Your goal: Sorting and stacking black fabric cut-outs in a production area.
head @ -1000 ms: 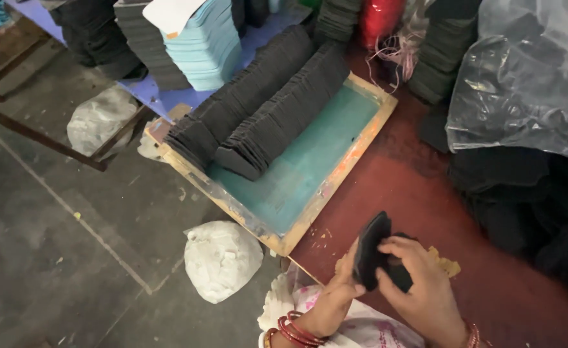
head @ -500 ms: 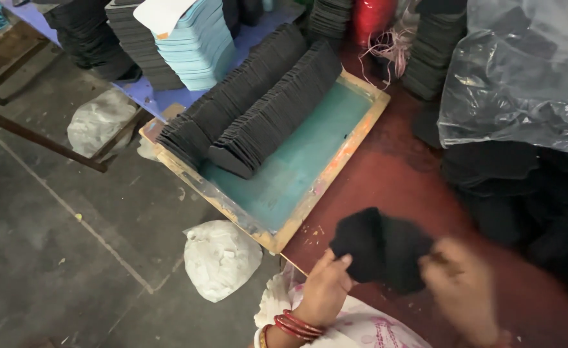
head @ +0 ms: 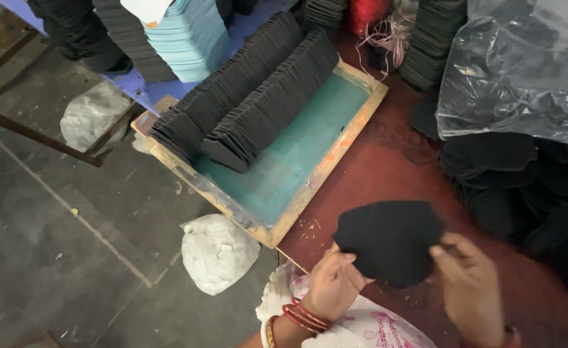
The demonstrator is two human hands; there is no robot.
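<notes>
Both hands hold a flat black fabric piece (head: 387, 241) spread open above the dark red tabletop (head: 387, 161): left hand (head: 332, 287) pinching its lower edge, right hand (head: 467, 290) its right side. A moment ago it was a narrow folded bundle; now it is unfolded. Rows of stacked black pieces (head: 258, 103) lie on a wooden-framed teal screen (head: 310, 148) nearby.
</notes>
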